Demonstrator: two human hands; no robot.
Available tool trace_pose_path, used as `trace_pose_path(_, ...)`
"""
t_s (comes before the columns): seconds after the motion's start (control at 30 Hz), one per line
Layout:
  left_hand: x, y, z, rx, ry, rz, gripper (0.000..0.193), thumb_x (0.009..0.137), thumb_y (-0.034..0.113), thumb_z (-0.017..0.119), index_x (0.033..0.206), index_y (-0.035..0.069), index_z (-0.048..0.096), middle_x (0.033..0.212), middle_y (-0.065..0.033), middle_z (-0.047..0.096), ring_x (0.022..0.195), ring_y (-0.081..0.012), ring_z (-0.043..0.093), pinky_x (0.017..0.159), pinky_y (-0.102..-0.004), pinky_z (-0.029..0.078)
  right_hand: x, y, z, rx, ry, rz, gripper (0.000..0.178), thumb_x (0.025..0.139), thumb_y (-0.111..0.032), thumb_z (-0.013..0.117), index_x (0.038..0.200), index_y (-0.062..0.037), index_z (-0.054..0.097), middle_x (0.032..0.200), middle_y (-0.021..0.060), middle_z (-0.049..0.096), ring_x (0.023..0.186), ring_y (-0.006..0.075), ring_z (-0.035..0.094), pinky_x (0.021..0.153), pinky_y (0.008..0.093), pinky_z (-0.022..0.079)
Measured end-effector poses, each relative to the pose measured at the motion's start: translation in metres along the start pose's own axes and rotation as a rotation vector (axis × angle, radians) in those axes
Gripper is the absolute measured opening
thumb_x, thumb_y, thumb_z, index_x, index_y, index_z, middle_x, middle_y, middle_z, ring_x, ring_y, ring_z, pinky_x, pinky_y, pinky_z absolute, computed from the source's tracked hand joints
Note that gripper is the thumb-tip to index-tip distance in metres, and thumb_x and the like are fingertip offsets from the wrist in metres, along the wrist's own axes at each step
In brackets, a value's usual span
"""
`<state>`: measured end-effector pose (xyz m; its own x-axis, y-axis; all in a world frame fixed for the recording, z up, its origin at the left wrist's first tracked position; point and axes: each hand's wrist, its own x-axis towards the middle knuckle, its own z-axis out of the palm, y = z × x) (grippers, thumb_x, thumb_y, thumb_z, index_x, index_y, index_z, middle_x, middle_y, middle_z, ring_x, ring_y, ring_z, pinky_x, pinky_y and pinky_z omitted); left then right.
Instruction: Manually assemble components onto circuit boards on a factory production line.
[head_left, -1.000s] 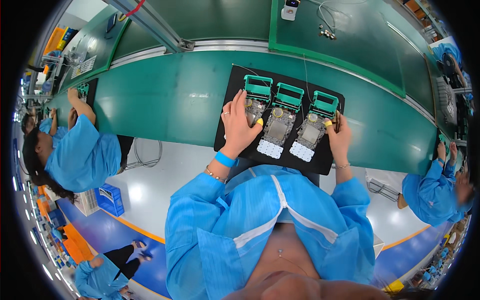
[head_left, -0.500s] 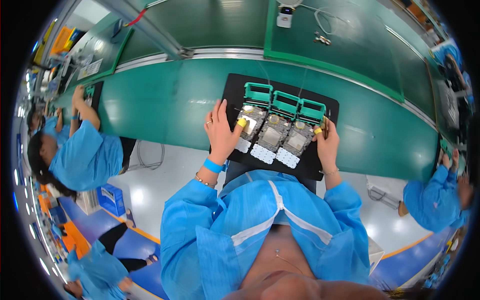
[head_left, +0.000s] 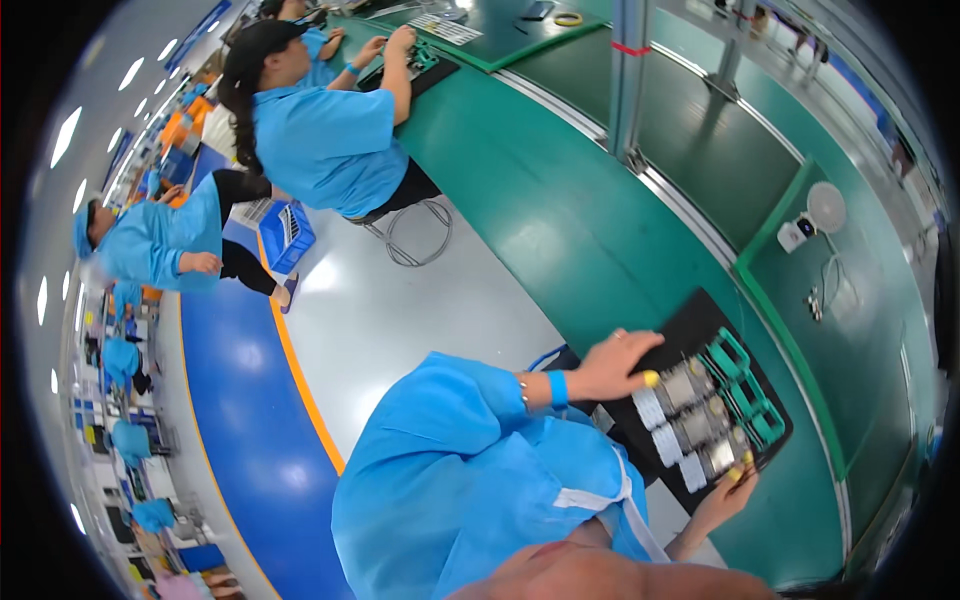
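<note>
Three grey circuit boards (head_left: 700,424) lie side by side on a black mat (head_left: 700,312) at the lower right. Each has a teal-green plastic frame (head_left: 752,398) at one end and a white perforated piece (head_left: 666,446) at the other. My left hand (head_left: 610,366) is open over the mat's left side, its yellow-covered thumb touching or just above the nearest board. At the opposite edge, my right hand (head_left: 722,500) has bent, yellow-covered fingers by the last board. Something thin and dark shows among those fingers; I cannot make out its kind.
The mat rests on a long green bench (head_left: 520,190). A metal post (head_left: 630,90) stands at its back. Beyond lies a green-edged panel with a white round device (head_left: 826,206) and cable. A co-worker (head_left: 320,130) works at the bench up left; another person (head_left: 160,235) is beyond a blue crate (head_left: 288,238).
My view has swung left, so the bench, mat and hands now appear lower right and tilted. Both hands stay beside the circuit boards. The co-worker on the left shows larger.
</note>
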<state>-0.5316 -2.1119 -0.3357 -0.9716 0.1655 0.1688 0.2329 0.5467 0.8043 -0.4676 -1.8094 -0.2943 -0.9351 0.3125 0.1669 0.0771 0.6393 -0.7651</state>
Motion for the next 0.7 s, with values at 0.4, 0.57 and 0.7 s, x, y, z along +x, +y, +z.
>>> trace_pose_path(0.4, 0.039, -0.037, 0.005, -0.487, -0.439, -0.024, 0.057, 0.089, 0.035, 0.055, 0.13, 0.0, 0.035, 0.118, -0.0172, 0.048, 0.099, -0.0267, 0.054, 0.082, -0.0371, 0.045, 0.002, -0.05, 0.159, -0.499, -0.104, -0.301, 0.042, 0.091, -0.026, 0.056, 0.122, 0.0016, 0.05, 0.129, 0.0159, 0.047, 0.112, 0.0355, 0.051, 0.082, 0.04, 0.049)
trace_pose_path(0.57, 0.04, -0.038, -0.065, -0.282, 0.04, 0.028, 0.038, 0.087, 0.03, 0.058, 0.112, 0.003, 0.046, 0.106, -0.0132, 0.047, 0.093, -0.0268, 0.052, 0.081, -0.0389, 0.042, 0.005, -0.055, 0.165, -0.664, -0.193, -0.3, 0.05, 0.09, -0.035, 0.055, 0.126, -0.0008, 0.047, 0.139, 0.0131, 0.039, 0.102, 0.0326, 0.059, 0.066, 0.0392, 0.053)
trace_pose_path(0.7, 0.038, -0.009, -0.125, -0.419, 0.5, 0.229, 0.038, 0.086, 0.028, 0.06, 0.112, 0.004, 0.047, 0.098, -0.0082, 0.044, 0.081, -0.0198, 0.052, 0.072, -0.0321, 0.041, -0.002, -0.063, 0.161, -0.728, -0.186, -0.263, 0.052, 0.089, -0.036, 0.056, 0.127, -0.0025, 0.046, 0.14, 0.0129, 0.038, 0.099, 0.0324, 0.06, 0.063, 0.0391, 0.053)
